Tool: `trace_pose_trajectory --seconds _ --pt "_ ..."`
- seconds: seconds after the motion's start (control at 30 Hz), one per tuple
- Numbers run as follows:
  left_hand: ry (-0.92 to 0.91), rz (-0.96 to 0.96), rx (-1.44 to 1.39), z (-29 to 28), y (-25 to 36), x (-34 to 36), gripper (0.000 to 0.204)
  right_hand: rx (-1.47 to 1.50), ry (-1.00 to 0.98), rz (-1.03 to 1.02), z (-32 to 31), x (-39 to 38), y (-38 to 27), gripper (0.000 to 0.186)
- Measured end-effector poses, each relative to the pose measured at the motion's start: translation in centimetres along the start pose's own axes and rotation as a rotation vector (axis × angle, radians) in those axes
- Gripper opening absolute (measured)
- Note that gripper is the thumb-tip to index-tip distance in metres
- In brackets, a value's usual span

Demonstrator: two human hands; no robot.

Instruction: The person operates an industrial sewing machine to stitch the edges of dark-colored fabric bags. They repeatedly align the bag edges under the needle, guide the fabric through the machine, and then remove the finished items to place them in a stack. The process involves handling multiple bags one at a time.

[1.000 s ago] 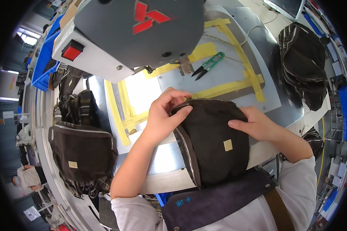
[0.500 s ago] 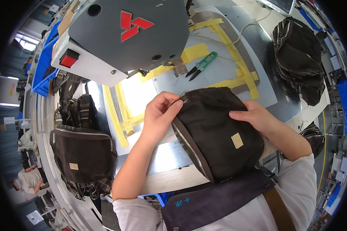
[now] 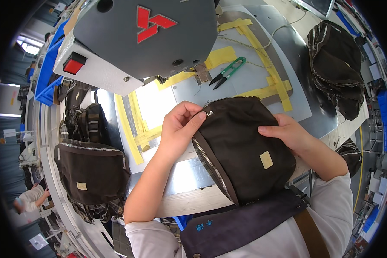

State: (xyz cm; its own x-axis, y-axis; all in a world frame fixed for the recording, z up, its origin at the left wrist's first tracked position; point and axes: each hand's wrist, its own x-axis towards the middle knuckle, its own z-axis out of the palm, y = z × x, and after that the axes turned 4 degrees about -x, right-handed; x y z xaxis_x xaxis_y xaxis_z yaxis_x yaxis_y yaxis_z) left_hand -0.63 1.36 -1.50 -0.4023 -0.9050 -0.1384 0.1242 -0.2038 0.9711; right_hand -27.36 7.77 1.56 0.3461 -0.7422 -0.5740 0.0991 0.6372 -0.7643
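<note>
Resting at frame centre on the metal worktop [image 3: 189, 176]: dark brown bag [image 3: 241, 150]. Left hand [image 3: 178, 129] pinches its zipper pull; right hand [image 3: 288, 133] lies flat, gripping nothing. Green snips [image 3: 226, 73] above, by yellow tape. Grey sewing machine [image 3: 146, 38] upper left; finished bags [image 3: 92, 170] left.

1. My left hand [image 3: 179, 129] and right hand [image 3: 288, 134]: bare, no gloves, rings or watch.
2. Forearms uncovered; short white sleeves [image 3: 331, 206].
3. Dark navy apron bib [image 3: 241, 223] with small blue embroidery, brown strap [image 3: 309, 234].
</note>
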Motion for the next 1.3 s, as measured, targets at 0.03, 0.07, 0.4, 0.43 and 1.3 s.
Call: trace_pose_trajectory --seconds 0.03,0.07,0.4,0.43,1.3 --pt "-0.001 -0.001 0.002 0.0 0.0 0.0 0.006 0.005 -0.004 0.003 0.0 0.0 0.0 0.040" --pt "-0.001 -0.002 0.004 0.0 0.1 0.0 0.006 0.007 -0.004 0.005 -0.1 0.0 0.1 0.040" --pt "-0.007 0.006 -0.004 0.0 0.0 0.1 0.006 0.062 -0.018 0.020 0.0 -0.2 0.1 0.043" --pt "0.005 0.007 -0.009 0.0 -0.1 0.1 0.006 0.068 -0.015 0.023 0.0 -0.3 0.1 0.043" --pt "-0.007 0.026 -0.079 0.3 0.5 0.0 0.021 0.002 0.807 -0.884 -10.4 -8.7 -7.1 0.035"
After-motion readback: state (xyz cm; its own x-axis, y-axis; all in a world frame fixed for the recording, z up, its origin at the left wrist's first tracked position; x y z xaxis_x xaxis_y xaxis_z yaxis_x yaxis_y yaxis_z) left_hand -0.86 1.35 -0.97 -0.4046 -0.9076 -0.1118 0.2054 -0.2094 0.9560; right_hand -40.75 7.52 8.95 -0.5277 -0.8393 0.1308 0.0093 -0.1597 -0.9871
